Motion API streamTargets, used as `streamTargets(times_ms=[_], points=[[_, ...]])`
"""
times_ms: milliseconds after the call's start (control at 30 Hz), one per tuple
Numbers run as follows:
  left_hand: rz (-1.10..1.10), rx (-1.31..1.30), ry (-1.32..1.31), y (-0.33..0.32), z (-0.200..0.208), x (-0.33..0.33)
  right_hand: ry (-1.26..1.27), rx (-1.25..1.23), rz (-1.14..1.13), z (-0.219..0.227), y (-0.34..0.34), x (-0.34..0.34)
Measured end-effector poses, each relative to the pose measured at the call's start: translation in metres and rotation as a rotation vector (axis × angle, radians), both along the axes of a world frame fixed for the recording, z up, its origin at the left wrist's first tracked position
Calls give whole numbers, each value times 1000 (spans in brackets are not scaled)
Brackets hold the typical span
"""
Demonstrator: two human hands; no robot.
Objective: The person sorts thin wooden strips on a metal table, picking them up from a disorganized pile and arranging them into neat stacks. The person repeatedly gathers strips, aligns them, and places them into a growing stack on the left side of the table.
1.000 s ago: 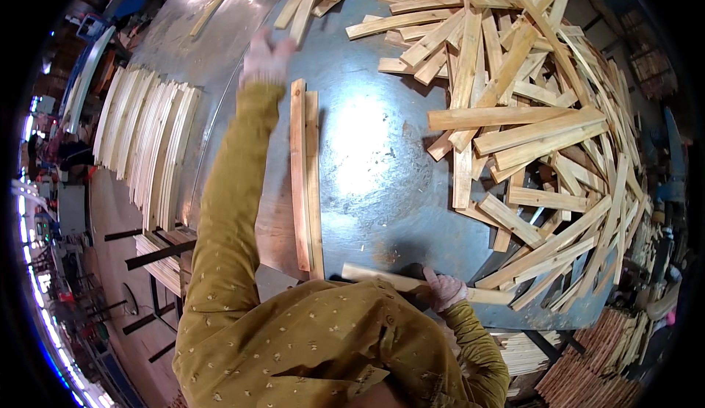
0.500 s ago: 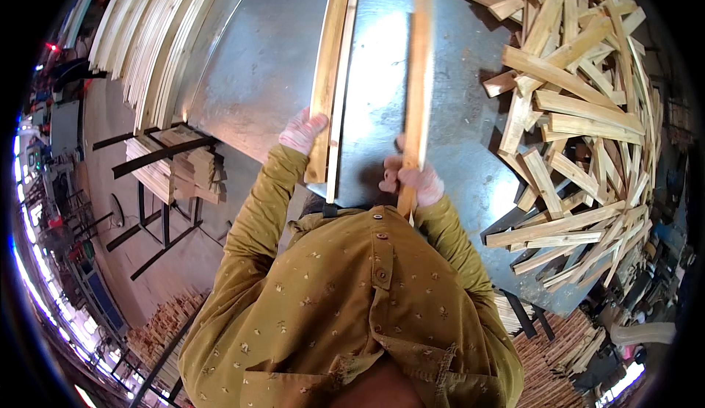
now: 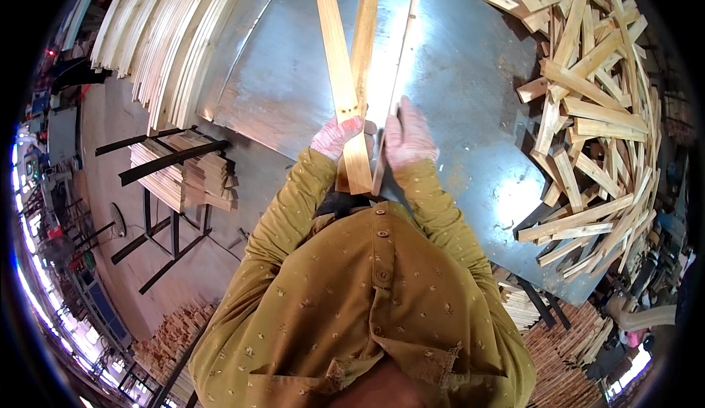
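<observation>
Pale yellow flat wooden board point(image 3: 335, 55) is held in our closed left grip point(image 3: 340, 137), crossing a second yellow wooden board point(image 3: 363, 33). Our right grip point(image 3: 411, 136), opened, lies along a thin wooden board point(image 3: 405, 48); rightward, the grey metal counter point(image 3: 477, 77) reaches a jumbled wooden heap point(image 3: 587, 99).

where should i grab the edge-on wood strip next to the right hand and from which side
Probably the edge-on strip's near half, from the right: the right hand is alongside there, while the left hand, holding two other strips, crowds the left. Its narrow edge faces up, so pinching across its broad faces should suit.
</observation>
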State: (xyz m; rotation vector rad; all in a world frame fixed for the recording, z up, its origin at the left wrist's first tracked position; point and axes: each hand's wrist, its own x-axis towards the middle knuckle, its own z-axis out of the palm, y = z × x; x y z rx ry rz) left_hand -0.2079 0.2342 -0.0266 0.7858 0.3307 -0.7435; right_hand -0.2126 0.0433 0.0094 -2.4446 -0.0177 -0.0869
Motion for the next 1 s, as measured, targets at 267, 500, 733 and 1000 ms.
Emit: streamTargets(times_ms=[267, 500, 733, 1000], points=[[-12, 942, -360, 15, 18, 15, 598, 1096, 92, -15, 42, 4], [-660, 1365, -262, 49, 48, 53, 388, 1150, 48, -10, 13, 2], [-274, 1785, -1443, 86, 166, 95, 67, -212, 356, 58, -35, 20], [-1071, 1827, -745, 154, 201, 139, -518, -293, 41, 104, -6, 100]])
